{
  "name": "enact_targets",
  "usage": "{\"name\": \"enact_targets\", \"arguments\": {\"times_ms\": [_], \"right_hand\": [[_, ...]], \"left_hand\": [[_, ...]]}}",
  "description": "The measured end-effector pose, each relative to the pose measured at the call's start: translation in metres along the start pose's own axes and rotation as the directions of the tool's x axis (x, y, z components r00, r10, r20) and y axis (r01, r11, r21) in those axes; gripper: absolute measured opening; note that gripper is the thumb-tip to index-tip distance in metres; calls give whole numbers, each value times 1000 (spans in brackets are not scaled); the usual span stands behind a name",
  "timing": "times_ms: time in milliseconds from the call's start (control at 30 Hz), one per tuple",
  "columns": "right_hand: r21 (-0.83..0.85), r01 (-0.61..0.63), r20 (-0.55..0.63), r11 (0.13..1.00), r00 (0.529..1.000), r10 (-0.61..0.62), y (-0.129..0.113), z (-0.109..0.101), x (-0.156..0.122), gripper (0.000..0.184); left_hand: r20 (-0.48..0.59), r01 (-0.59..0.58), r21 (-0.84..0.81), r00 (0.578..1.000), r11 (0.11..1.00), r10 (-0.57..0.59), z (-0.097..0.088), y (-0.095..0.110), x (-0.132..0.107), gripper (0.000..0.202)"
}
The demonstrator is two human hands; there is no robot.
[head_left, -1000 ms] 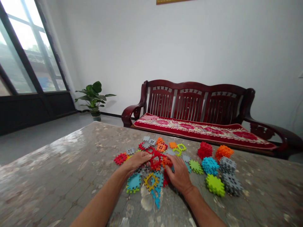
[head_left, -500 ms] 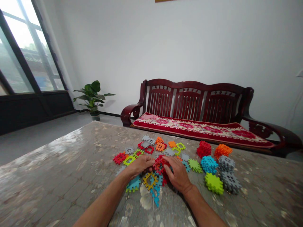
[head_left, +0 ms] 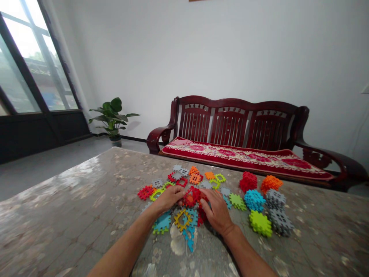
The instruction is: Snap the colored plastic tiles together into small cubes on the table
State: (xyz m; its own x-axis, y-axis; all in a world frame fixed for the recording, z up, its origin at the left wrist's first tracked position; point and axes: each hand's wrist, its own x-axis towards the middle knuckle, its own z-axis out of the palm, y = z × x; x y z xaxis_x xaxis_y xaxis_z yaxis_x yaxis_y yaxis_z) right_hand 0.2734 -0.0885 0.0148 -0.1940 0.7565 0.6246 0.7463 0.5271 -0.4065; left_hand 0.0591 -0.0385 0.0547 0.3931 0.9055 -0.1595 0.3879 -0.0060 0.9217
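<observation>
My left hand [head_left: 168, 199] and my right hand [head_left: 216, 212] meet over a red toothed plastic tile assembly [head_left: 192, 197] near the middle of the table; both hands pinch it from either side. Under and around them lie flat interlocking tiles: a yellow frame tile [head_left: 183, 219], teal tiles [head_left: 163, 223], red tiles [head_left: 145, 192], orange ones [head_left: 196, 179] and grey ones [head_left: 178, 169]. To the right stand assembled cubes: red [head_left: 249, 182], orange [head_left: 271, 184], blue [head_left: 255, 201], green [head_left: 261, 224] and two grey [head_left: 277, 209].
The table [head_left: 86, 196] has a glossy stone-patterned top. Behind it stands a dark wooden bench [head_left: 248, 127] with a red floral cushion. A potted plant [head_left: 113, 117] sits on the floor by the large window at left.
My hands and the red assembly drew slightly nearer to me, then shifted a little; the view tilted down a touch. The loose tiles and cubes stayed put.
</observation>
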Motion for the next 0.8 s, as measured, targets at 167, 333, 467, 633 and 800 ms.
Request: {"name": "enact_targets", "arguments": {"times_ms": [167, 333, 467, 633, 800], "right_hand": [[-30, 51, 39, 998, 998, -50, -2, -2, -1, 45], [-60, 42, 20, 997, 999, -41, -8, -5, 2, 54], [-75, 19, -21, 997, 1000, -20, -10, -5, 3, 47], [-71, 29, -41, 997, 999, -32, -6, -2, 2, 44], [-71, 28, -38, 997, 999, -31, -1, 3, -1, 46]], "left_hand": [[3, -4, -61, 1000, 998, 4, 5, 2, 0, 45], [-11, -14, -65, 1000, 998, 13, 9, -1, 1, 45], [30, -3, -111, 1000, 994, 6, 14, -3, 3, 46], [45, -15, -137, 999, 991, 22, 16, 3, -1, 46], [37, -19, -145, 999, 989, 25, 16, 6, -2, 42]]}}
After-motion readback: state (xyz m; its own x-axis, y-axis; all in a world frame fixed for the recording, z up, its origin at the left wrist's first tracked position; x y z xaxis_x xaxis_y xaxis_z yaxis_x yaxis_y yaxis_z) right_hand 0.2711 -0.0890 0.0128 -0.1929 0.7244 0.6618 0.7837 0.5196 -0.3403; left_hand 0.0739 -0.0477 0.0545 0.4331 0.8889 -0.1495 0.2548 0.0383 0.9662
